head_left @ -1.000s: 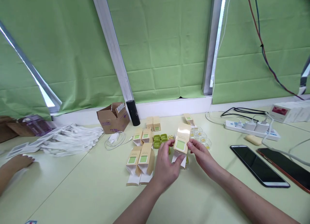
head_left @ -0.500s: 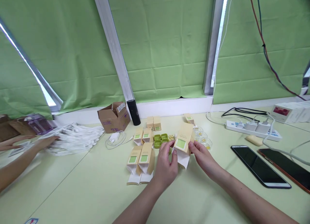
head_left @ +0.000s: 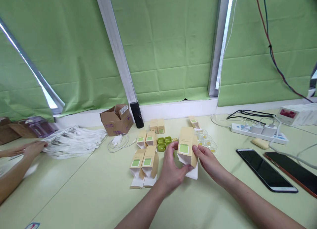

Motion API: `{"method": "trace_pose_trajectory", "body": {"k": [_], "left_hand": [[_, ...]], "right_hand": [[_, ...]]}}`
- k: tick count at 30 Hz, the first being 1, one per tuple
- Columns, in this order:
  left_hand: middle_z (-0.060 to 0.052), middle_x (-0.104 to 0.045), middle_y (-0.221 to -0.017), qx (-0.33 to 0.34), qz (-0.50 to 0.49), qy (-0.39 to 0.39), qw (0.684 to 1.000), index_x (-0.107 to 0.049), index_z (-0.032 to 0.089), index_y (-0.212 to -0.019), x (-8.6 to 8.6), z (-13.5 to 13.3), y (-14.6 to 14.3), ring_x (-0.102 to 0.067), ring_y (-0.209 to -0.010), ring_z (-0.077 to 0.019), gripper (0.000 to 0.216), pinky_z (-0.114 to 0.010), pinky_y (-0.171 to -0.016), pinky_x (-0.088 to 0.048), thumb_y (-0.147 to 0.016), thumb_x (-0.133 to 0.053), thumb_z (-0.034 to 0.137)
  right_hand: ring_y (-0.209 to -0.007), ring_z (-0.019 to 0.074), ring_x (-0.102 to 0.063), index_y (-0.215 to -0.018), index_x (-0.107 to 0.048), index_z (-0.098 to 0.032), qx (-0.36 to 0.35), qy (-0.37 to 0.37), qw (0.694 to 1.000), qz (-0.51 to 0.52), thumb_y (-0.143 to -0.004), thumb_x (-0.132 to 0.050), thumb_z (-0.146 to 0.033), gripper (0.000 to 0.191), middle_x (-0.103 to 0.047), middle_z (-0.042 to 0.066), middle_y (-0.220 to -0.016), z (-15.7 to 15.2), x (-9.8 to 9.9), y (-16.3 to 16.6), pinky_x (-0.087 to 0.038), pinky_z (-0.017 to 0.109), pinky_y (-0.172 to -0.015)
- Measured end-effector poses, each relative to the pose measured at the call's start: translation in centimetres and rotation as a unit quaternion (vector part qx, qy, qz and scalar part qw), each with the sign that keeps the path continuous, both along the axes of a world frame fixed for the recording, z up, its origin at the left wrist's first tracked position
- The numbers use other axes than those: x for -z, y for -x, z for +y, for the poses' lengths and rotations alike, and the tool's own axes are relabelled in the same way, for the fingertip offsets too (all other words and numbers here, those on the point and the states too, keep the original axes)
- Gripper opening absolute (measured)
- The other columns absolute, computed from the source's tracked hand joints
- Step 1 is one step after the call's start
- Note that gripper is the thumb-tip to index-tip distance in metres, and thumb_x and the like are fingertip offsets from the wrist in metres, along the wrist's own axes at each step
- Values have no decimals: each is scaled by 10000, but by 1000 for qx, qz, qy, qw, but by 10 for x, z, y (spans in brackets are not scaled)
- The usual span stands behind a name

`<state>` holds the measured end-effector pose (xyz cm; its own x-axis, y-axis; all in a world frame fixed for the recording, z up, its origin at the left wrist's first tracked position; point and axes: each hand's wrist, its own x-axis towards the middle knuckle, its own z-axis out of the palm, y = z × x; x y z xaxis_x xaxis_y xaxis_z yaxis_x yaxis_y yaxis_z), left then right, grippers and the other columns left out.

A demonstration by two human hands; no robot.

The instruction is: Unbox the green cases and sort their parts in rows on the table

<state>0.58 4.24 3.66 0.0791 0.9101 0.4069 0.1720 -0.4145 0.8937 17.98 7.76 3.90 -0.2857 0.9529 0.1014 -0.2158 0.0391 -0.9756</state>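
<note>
I hold a small tan carton with a green square label upright over the table, its white bottom flap hanging open. My left hand grips its left side and lower edge, thumb under the flap. My right hand pinches its right side. Two more open tan cartons lie just left of my left hand. Small green trays sit behind the held carton.
More tan cartons, clear cups with yellow pieces, a brown cardboard box and a black cylinder stand further back. Two phones and a power strip lie right. Another person's hand touches white packets at left.
The carton has turned more upright and squared up between my hands, its flap now hanging lower. The other person's hand at left has drawn back slightly along the white packets.
</note>
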Motion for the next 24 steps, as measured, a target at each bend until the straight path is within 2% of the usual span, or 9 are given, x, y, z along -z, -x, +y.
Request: {"method": "trace_pose_trajectory", "body": {"k": [3, 6, 10, 16, 20, 24], "left_hand": [[-147, -538, -1458, 43, -9, 0, 999, -398, 265, -1459, -1, -1, 2, -499, -1369, -339, 792, -526, -1145, -381, -799, -835, 292], [-142, -555, -1442, 72, -16, -14, 997, -367, 260, -1477, -2, 0, 6, -512, -1345, -332, 764, -515, -1146, -367, -858, -783, 421], [-133, -629, -1319, 50, -36, -6, 998, -403, 244, -1445, -4, 2, 9, -567, -1269, -314, 617, -478, -1089, -402, -961, -622, 559], [-96, -680, -1120, 10, -93, 38, 995, -556, 221, -1216, -6, 6, 7, -631, -1054, -253, 420, -381, -930, -475, -1003, -542, 582], [-74, -676, -983, -7, -78, 31, 996, -631, 200, -1035, -7, 8, 6, -607, -938, -231, 396, -337, -838, -468, -996, -548, 585], [-59, -664, -898, 0, -52, 21, 998, -652, 196, -917, -5, 10, 7, -585, -859, -217, 394, -312, -770, -450, -992, -558, 571]], "right_hand": [[-922, 313, -749, -1074, -795, -178, 4, 19, 1000, 14, -786, -716, -765, 659, -822, 129, -1041, -1, -4, -2, -577, 420, -818], [-869, 319, -770, -1076, -792, -176, 10, 45, 998, 37, -776, -751, -733, 633, -823, 139, -1046, -1, -6, -5, -594, 413, -742], [-891, 335, -787, -1102, -777, -194, 16, 72, 994, 77, -779, -798, -651, 559, -821, 137, -1095, 0, -7, -7, -619, 443, -761], [-851, 339, -794, -1207, -737, -210, 13, 84, 992, 94, -801, -814, -583, 556, -826, 129, -1085, -2, -6, -9, -606, 412, -650], [-778, 329, -788, -1180, -747, -205, 21, 71, 994, 76, -783, -820, -609, 572, -834, 128, -1029, -3, -5, -8, -595, 409, -627], [-794, 344, -791, -1127, -770, -192, 28, 61, 996, 63, -749, -830, -645, 593, -835, 136, -1006, -3, -5, -7, -604, 424, -654]]}}
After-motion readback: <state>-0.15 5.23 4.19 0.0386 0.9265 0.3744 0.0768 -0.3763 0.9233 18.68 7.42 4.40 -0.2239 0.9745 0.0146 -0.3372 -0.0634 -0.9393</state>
